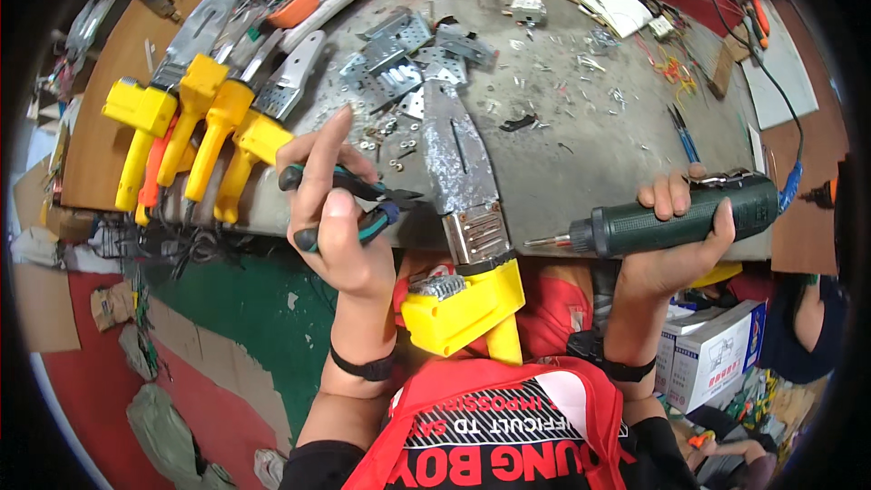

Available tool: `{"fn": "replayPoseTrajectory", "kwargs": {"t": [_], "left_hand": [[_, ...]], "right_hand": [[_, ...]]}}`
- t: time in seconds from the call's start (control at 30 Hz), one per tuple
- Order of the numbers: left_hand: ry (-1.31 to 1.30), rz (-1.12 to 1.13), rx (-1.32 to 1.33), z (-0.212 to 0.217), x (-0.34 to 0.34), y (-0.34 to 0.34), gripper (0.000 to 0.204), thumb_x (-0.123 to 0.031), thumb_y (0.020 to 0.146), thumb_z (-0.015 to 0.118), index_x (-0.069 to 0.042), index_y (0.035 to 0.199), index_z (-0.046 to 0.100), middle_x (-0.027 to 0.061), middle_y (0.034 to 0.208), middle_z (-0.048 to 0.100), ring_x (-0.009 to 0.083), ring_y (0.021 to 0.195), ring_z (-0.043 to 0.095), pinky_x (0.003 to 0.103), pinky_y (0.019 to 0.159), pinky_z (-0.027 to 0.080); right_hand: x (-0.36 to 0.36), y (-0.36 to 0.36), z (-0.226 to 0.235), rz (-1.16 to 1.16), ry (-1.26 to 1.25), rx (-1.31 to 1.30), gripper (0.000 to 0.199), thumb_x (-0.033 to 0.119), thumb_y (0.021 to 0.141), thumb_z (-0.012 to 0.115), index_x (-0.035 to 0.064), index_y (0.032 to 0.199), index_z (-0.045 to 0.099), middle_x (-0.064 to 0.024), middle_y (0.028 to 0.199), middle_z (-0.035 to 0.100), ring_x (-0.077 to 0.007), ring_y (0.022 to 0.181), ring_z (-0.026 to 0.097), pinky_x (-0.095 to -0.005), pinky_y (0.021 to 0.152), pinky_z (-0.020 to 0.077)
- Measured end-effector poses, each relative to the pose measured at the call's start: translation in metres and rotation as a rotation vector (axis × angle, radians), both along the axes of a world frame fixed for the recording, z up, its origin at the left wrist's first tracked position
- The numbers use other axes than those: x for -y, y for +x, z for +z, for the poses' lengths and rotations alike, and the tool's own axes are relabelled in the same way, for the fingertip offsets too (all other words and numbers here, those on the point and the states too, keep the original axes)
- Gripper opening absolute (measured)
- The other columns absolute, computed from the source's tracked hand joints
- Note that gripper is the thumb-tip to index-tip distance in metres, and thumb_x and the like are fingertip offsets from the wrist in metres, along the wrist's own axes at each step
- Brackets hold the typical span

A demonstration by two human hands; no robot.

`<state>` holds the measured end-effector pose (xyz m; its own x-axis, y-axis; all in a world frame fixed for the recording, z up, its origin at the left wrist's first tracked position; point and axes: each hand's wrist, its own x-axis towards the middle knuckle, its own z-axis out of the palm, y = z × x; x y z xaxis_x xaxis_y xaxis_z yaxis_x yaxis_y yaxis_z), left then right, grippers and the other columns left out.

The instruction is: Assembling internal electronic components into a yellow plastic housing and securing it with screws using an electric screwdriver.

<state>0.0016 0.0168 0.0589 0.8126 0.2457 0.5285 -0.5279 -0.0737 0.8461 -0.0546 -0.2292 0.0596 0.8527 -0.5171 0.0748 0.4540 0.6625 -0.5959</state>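
My left hand (pixel 337 209) is closed around the dark, teal-trimmed handles of a pair of cutting pliers (pixel 399 194), its index finger raised. The jaws point right, towards a yellow-handled tool (pixel 463 313) with a long flat metal blade (pixel 458 150). That tool lies between my hands, its blade on the workbench (pixel 562 163) and its yellow body over the near edge, touched by neither hand. In my right hand (pixel 671 263) is a dark green electric screwdriver (pixel 653 225), held level, its tip pointing left at the tool's metal neck.
Several similar yellow-handled tools (pixel 218 136) lie at the left. Metal brackets (pixel 390 59) are piled beyond the blade, with scattered nuts and screws. Blue-handled tweezers (pixel 684 136) lie at the right; the screwdriver's cable (pixel 789 109) runs up there. A person's arm (pixel 730 449) shows at lower right.
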Motion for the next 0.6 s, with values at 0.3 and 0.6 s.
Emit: {"fn": "replayPoseTrajectory", "kwargs": {"t": [0.3, 0.6], "left_hand": [[0.416, 0.199, -0.058, 0.036, -0.037, 0.043, 0.018, -0.006, 0.077, 0.06, -0.004, 0.09, 0.072, 0.0134, 0.081, 0.052, 0.0253, 0.071, 0.056, 0.033, 0.064, 0.045], [1.346, 0.006, 0.073, 0.016, -0.06, 0.044, 0.055, -0.016, 0.07, 0.069, -0.011, 0.123, 0.055, 0.0209, 0.124, 0.048, 0.0391, 0.115, 0.048, 0.044, 0.094, 0.044]], "right_hand": [[0.012, -0.001, -0.006, 0.053, 0.002, 0.028, 0.04, 0.04, 0.087, 0.051, 0.004, 0.104, 0.05, -0.0019, 0.071, 0.044, -0.0127, 0.063, 0.041, -0.0289, 0.064, 0.0355], [0.03, -0.014, -0.011, 0.083, 0.066, 0.053, 0.035, 0.036, 0.089, 0.052, 0.0038, 0.104, 0.048, -0.0018, 0.07, 0.041, -0.0122, 0.061, 0.037, -0.028, 0.061, 0.0333]]}}
